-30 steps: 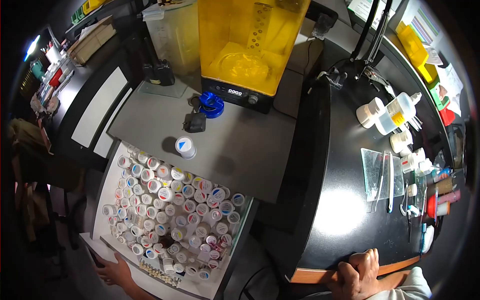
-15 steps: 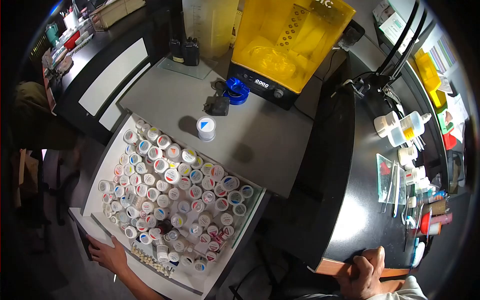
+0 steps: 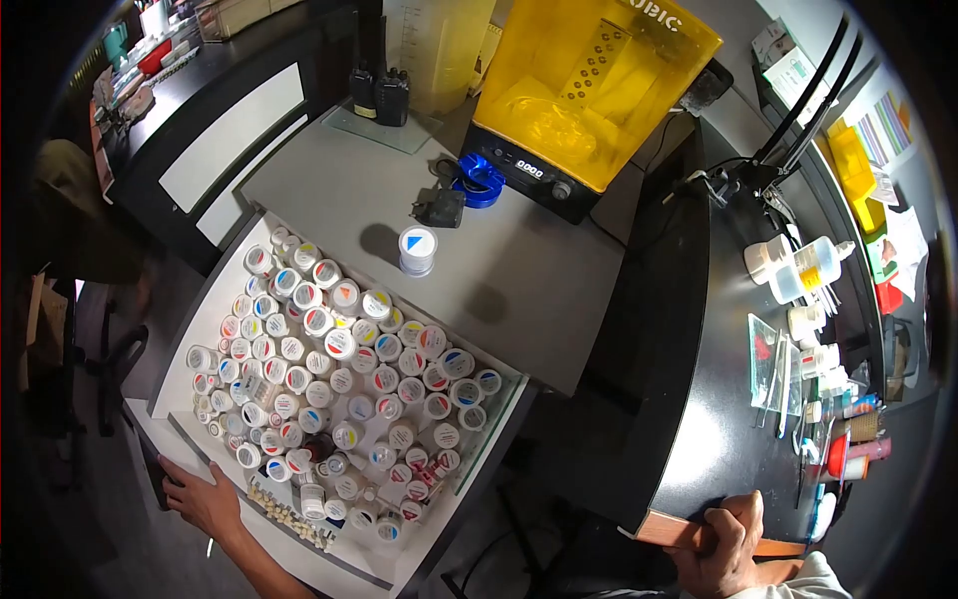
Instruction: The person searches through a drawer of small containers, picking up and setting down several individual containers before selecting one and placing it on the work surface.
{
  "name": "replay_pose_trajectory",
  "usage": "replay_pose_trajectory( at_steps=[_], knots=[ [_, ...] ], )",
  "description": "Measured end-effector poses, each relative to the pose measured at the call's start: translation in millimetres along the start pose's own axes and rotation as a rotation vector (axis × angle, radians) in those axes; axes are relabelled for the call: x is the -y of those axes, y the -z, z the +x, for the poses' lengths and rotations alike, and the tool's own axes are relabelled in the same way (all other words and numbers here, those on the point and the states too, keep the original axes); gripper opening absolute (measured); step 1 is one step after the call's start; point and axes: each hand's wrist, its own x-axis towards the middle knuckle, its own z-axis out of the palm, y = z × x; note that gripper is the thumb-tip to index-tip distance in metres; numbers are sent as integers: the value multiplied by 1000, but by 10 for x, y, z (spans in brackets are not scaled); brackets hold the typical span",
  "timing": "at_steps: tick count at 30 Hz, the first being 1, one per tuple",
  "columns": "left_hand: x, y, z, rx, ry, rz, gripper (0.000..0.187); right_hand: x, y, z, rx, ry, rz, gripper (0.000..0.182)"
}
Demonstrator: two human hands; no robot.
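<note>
My left hand [image 3: 205,502] is at the front of a pulled-out drawer [image 3: 155,424], its fingers hooked over the front panel. Inside the drawer stand many small white-lidded jars [image 3: 339,344] with coloured labels. Several small cream pieces [image 3: 289,519] lie in a row along the drawer's near side, close to my left forearm. My right hand [image 3: 728,549] is closed round the wooden edge [image 3: 671,529] of the black desk at the right.
Above the drawer, a grey cabinet top [image 3: 559,290] carries a single jar [image 3: 417,252], a black adapter [image 3: 439,208], a blue tape roll [image 3: 479,182], two radios [image 3: 391,98] and a yellow-covered machine [image 3: 589,90]. Bottles [image 3: 806,270] and tools stand on the black desk [image 3: 689,439].
The camera view has turned slightly, so everything shifts a little in the picture. Both hands keep their places on the drawer front and the desk edge.
</note>
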Motion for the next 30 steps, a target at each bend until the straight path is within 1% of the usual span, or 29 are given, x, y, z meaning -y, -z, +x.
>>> replay_pose_trajectory(
  at_steps=[5,8,9,12,14,17,20,21,24,25,26,30],
  knots=[
    [-112,155,-46,18,3,78,88,3,38,48,11,6,1,54],
    [-162,73,-60,-134,-146,233,87,2,56,41,21,1,-3,54],
    [-292,175,-56,-98,-181,193,77,1,48,39,15,-5,-10,54],
    [-508,89,164,8,-471,-141,67,8,19,-1,12,-8,-21,54],
    [-726,-162,389,359,-533,-559,56,-3,15,-14,11,6,-34,53],
    [-1078,-183,295,188,-554,-539,52,7,10,30,-10,16,-51,51],
    [-1123,-219,289,229,-655,-460,47,48,25,63,-11,13,-32,48],
    [-1107,-257,305,177,-675,-500,39,34,6,48,-16,21,-26,48],
    [-980,-538,474,184,-718,-514,26,11,1,24,-3,36,-14,46],
    [-967,-585,540,347,-636,-568,23,7,8,20,9,39,-11,46],
    [-926,-619,549,360,-643,-584,25,13,11,29,-4,41,-13,46],
    [-847,-399,571,423,-654,-624,30,17,-8,48,-29,45,-13,45]
  ],
)
